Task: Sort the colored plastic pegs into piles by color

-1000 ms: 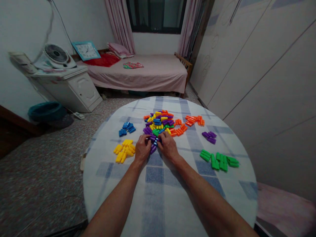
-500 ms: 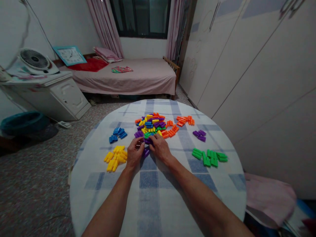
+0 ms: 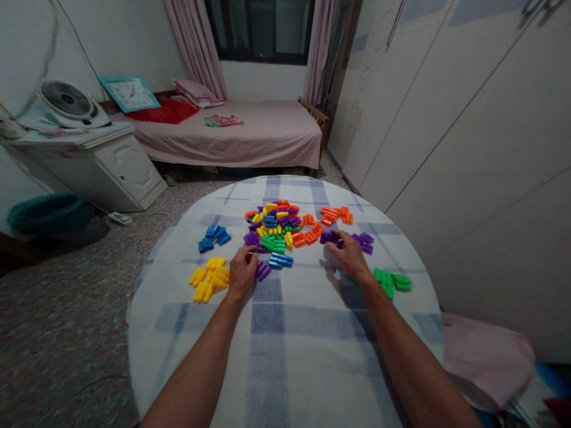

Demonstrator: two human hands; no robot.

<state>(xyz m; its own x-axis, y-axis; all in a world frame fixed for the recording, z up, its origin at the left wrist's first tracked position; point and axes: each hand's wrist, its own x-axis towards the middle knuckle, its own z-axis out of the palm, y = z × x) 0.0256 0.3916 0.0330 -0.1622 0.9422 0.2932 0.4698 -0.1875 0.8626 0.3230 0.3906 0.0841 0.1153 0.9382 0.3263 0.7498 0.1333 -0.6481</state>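
A box fan is being supported by a white cabinet, while a pink-covered bed is being overlooked by a curtained window.

**My table and room, as laid out**

Plastic pegs heaped mid-table on the round table; a smaller peg pile to my left, another to my right. Behind: bed. Left: cabinet bearing fan. Right: wardrobe.

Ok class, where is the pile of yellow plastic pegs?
In the head view, the yellow plastic pegs lie on the checked tablecloth, left of the left hand, below the blue plastic pegs.
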